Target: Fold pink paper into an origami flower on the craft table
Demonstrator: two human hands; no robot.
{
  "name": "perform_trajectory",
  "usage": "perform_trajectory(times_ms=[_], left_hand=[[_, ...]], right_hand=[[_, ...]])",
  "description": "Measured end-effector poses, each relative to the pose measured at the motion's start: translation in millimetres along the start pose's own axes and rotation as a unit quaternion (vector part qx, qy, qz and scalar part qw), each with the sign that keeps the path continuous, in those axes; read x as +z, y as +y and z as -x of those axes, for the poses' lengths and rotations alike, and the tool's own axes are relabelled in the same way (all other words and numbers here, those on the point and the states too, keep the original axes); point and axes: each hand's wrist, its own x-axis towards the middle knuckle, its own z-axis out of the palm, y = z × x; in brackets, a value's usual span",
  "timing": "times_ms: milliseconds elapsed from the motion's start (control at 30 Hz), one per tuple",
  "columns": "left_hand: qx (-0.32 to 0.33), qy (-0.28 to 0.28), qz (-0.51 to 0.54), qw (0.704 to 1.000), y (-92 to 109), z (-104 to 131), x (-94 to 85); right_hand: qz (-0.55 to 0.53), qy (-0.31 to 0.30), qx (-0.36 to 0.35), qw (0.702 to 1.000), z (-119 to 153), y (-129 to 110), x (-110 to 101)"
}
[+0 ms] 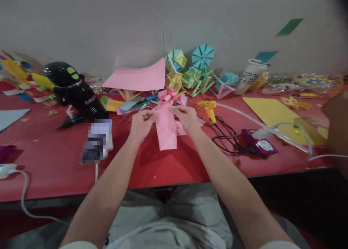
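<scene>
A pink paper strip (166, 131) hangs upright between my hands over the red table (168, 169). My left hand (143, 123) pinches its upper left edge, and my right hand (186, 117) pinches the upper right edge. Folded pink paper pieces (167, 96) lie just behind the strip's top. Another bit of pink paper (180, 128) shows beneath my right hand. To the right of that hand rests a yellow glue gun (208, 110).
At the left stand a black bottle (87, 98) and a phone (95, 143) with a cable. Folded paper umbrellas (203, 56) line the wall. A purple power socket (259, 145), yellow sheet (282, 122) and white cup (248, 76) are right. Someone's blurred arm (337, 129) shows far right.
</scene>
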Motion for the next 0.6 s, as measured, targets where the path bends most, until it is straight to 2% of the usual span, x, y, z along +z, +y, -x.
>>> perform_trajectory(times_ms=[33, 133, 333, 500, 600], left_hand=[[0.005, 0.008, -0.001, 1.0, 0.1, -0.4, -0.5], [0.015, 0.035, -0.002, 0.999, 0.2, -2.1, -1.8], [0.029, 0.044, -0.017, 0.998, -0.5, -3.4, -2.7], [0.034, 0.066, -0.001, 0.997, 0.9, -3.8, -4.0], [0.034, 0.075, 0.003, 0.997, 1.1, -5.4, -5.0]], right_hand=[[-0.034, 0.004, -0.002, 0.999, 1.6, -2.2, 0.1], [-0.057, -0.042, 0.01, 0.997, 6.3, -8.1, 0.1], [0.034, -0.031, -0.042, 0.998, 8.4, -11.0, -0.8], [0.062, -0.077, -0.021, 0.995, 9.1, -11.9, 1.0], [0.093, -0.063, -0.038, 0.993, 9.5, -11.6, 2.7]])
